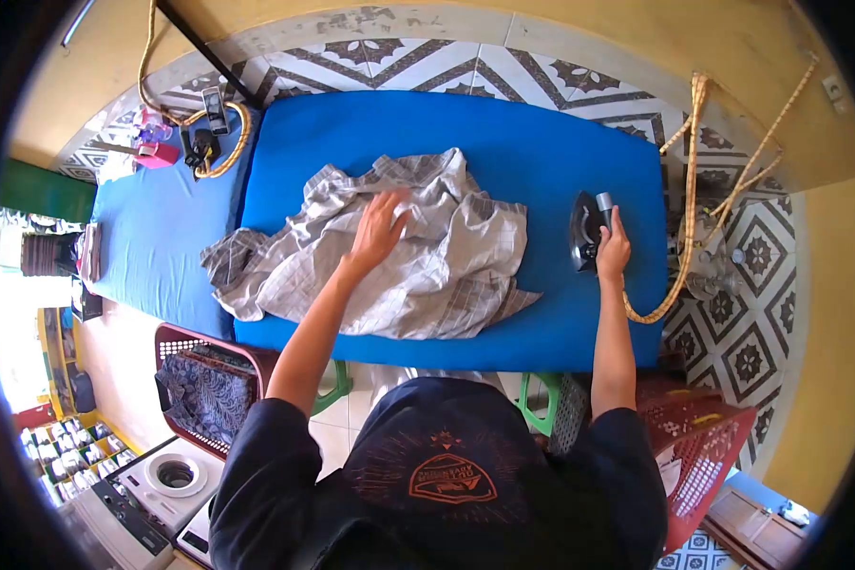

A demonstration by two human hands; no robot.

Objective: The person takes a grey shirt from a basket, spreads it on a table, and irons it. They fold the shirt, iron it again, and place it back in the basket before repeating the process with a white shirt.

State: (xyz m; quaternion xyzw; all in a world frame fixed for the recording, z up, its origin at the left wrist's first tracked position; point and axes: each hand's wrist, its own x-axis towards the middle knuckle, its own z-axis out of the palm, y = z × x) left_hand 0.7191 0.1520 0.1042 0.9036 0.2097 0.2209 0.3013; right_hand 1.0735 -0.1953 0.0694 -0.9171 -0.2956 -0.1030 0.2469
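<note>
A crumpled light grey checked garment (427, 266) lies spread over the blue ironing surface (351, 123). My left hand (380, 230) is on the upper middle of the cloth, its fingers apart and slightly blurred, holding nothing that shows. To the right of the garment, my right hand (614, 249) is wrapped round the handle of a black iron (582, 231). The iron is on the blue surface, apart from the cloth, with its yellow-wrapped cord (673, 294) running off to the right.
At the left, a lighter blue table (152, 233) bears a phone (216, 111), a coiled hose and a pink box (157, 156). Below are a basket of folded cloth (166, 340), a red basket (708, 456) and a washing machine (166, 480). Ropes hang at the right.
</note>
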